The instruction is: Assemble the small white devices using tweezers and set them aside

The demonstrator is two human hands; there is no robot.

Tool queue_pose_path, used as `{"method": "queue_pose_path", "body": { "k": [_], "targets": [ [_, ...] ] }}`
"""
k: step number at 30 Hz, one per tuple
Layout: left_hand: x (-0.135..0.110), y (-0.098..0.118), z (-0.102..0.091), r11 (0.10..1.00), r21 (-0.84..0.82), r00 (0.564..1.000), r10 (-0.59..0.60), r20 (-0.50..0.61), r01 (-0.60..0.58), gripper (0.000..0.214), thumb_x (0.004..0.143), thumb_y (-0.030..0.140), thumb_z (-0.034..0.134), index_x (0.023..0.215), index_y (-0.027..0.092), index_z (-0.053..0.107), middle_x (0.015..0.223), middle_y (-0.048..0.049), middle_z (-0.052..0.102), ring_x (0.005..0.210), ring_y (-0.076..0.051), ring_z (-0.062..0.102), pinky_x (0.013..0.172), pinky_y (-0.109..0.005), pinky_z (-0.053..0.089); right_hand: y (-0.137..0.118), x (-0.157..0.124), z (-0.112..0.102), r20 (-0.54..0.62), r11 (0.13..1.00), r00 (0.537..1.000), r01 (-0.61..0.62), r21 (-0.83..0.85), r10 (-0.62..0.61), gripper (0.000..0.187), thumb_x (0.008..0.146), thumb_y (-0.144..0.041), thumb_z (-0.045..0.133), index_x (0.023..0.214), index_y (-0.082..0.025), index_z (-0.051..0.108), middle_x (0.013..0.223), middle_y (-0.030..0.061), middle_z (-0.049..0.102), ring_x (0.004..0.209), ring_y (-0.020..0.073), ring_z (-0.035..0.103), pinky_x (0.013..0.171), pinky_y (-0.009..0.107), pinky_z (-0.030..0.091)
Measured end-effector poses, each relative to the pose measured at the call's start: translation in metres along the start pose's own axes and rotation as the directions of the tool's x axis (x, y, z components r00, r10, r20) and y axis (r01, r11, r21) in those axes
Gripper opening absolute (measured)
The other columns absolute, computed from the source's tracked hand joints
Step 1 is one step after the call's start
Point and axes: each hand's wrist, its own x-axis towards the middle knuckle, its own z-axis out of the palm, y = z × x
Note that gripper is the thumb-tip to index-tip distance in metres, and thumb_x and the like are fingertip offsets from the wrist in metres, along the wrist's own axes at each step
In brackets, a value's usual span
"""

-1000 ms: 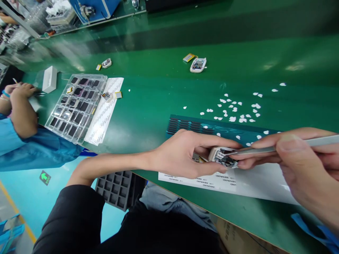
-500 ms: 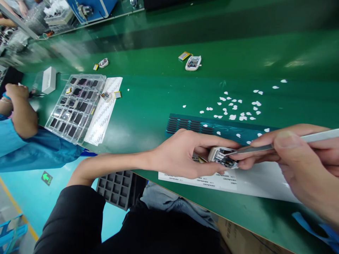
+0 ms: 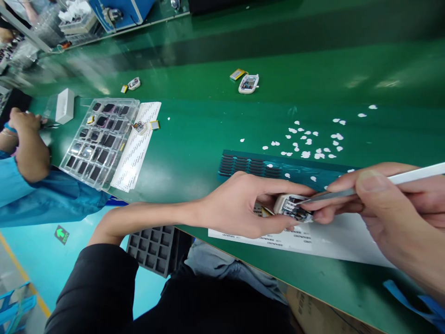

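Note:
My left hand (image 3: 239,204) pinches a small white device housing (image 3: 291,207) with exposed electronics inside, held just above a white label sheet (image 3: 333,241) at the near edge of the green table. My right hand (image 3: 385,208) grips metal tweezers (image 3: 347,194), whose tips reach into the open housing. A dark blue sheet with rows of black pads (image 3: 257,166) lies just behind both hands. Several small white paper bits (image 3: 306,144) are scattered beyond it.
A clear tray of dark screens (image 3: 97,139) and a label strip (image 3: 137,144) lie at left, beside a co-worker's arm in a blue sleeve (image 3: 28,185). Another open housing with a battery (image 3: 247,82) rests farther back. A black compartment tray (image 3: 156,248) sits below the table edge.
Both hands stay nearly still on the housing. The loose housing and battery farther back drift left across the frames. The co-worker's hand shifts slightly.

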Motion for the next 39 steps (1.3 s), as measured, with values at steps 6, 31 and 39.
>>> {"method": "queue_pose_path", "body": {
  "k": [6, 31, 39],
  "targets": [
    [0.0, -0.001, 0.002, 1.0, 0.02, 1.0, -0.004, -0.002, 0.004, 0.052, 0.09, 0.028, 0.068, 0.139, 0.015, 0.065, 0.103, -0.0085, 0.082, 0.084, -0.02, 0.079, 0.074, -0.03, 0.064, -0.003, 0.001, 0.001, 0.015, 0.996, 0.998, 0.061, -0.067, -0.06, 0.051, 0.094, -0.071, 0.061, 0.065, -0.031, 0.074, 0.075, 0.0038, 0.075, 0.067, 0.018, 0.073, 0.066, 0.034, 0.063],
    [0.001, -0.001, 0.004, 1.0, -0.016, 0.998, -0.016, -0.052, 0.016, 0.045, 0.091, 0.021, 0.066, 0.135, 0.017, 0.069, 0.093, -0.0045, 0.083, 0.083, -0.018, 0.08, 0.073, -0.026, 0.064, 0.06, -0.021, -0.042, 0.048, 0.941, 0.975, 0.223, -0.255, -0.218, 0.034, 0.093, -0.064, 0.062, 0.089, -0.035, 0.079, 0.088, 0.0064, 0.076, 0.085, 0.0265, 0.075, 0.068, 0.041, 0.063],
    [0.002, 0.003, 0.004, 0.999, 0.036, 0.994, -0.026, -0.106, 0.03, 0.041, 0.093, 0.019, 0.053, 0.129, 0.01, 0.072, 0.092, -0.0089, 0.082, 0.081, -0.018, 0.08, 0.072, -0.026, 0.065, -0.01, -0.01, -0.008, 0.117, 0.93, 0.959, 0.279, -0.238, -0.257, 0.03, 0.102, -0.044, 0.055, 0.08, -0.037, 0.075, 0.085, -0.001, 0.078, 0.081, 0.0208, 0.076, 0.067, 0.036, 0.061]
  ]
}}
